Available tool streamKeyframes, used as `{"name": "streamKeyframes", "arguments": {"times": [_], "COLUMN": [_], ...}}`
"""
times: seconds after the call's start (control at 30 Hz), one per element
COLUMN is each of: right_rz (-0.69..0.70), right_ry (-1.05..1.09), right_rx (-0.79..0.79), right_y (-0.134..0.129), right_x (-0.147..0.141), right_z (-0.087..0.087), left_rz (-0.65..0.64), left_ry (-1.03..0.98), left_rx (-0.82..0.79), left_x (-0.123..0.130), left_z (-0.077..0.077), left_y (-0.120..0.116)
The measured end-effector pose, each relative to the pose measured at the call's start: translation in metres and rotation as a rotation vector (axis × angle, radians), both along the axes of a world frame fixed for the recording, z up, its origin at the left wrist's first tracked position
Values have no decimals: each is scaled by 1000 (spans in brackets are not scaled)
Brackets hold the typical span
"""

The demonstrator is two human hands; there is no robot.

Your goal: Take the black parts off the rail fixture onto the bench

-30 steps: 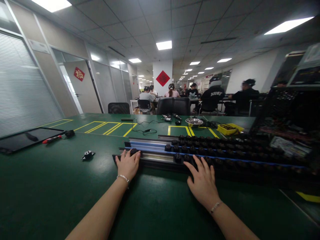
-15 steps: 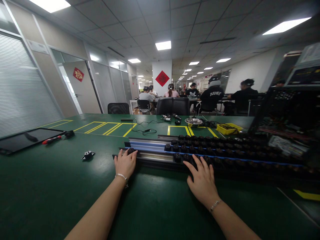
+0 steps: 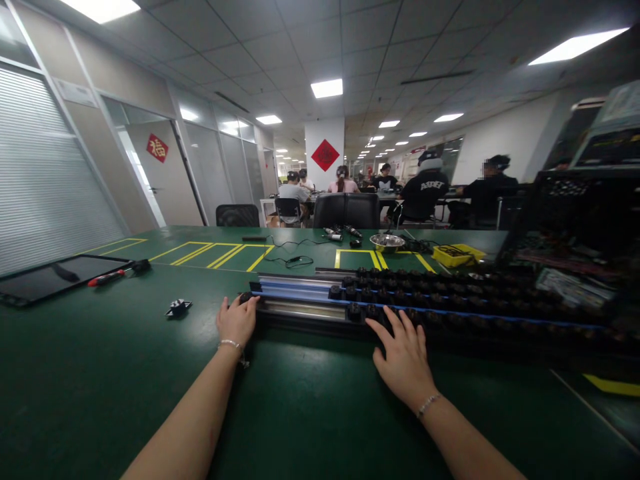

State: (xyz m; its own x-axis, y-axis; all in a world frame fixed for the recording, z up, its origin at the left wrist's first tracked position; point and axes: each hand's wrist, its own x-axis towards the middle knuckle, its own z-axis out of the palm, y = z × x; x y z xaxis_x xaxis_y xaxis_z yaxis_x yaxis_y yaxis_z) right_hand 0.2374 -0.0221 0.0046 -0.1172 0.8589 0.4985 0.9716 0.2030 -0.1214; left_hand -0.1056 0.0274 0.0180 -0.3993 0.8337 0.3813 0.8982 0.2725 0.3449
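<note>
My left hand (image 3: pixel 237 322) is closed around a small black round part (image 3: pixel 245 297) at the left end of the front rail; the fingers hide most of the part. That rail (image 3: pixel 305 311) is a long black channel with a shiny metal inside. Several black knob-like parts (image 3: pixel 354 311) sit in a row along its right side. With fingers spread, my right hand (image 3: pixel 406 360) rests at the front of this row, its fingertips against the rail and parts. Behind lie more rails, one a blue-edged rail (image 3: pixel 295 287), loaded with similar black parts.
A small black-and-silver part (image 3: pixel 179 307) lies alone on the green table (image 3: pixel 310 413). Further left are a red-handled screwdriver (image 3: pixel 107 277) and a dark flat panel (image 3: pixel 60 275). A metal bowl (image 3: pixel 387 243) and a yellow tray (image 3: pixel 458 256) stand at the back. People sit beyond.
My left hand has moved left along the front rail to its end, carrying the small black round part. My right hand has stayed almost in place.
</note>
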Motion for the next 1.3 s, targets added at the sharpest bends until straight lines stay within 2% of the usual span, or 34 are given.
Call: {"name": "streamKeyframes", "arguments": {"times": [0.17,0.53,0.77,1.07,1.3], "right_rz": [-2,-2,-3,-4,-5], "right_ry": [-7,-10,-9,-12,-4], "right_rx": [7,-18,-22,-13,-29], "right_y": [1,-1,0,0,-1], "right_x": [0,0,1,1,1], "right_z": [-2,2,1,1,2], "left_rz": [-1,3,-26,22,49], "left_ry": [34,6,-196,-263,-254], "left_rx": [4,-53,-9,17,77], "left_x": [-10,-11,-32,-43,-54], "left_z": [-2,10,6,4,-7], "left_y": [4,1,7,12,19]}}
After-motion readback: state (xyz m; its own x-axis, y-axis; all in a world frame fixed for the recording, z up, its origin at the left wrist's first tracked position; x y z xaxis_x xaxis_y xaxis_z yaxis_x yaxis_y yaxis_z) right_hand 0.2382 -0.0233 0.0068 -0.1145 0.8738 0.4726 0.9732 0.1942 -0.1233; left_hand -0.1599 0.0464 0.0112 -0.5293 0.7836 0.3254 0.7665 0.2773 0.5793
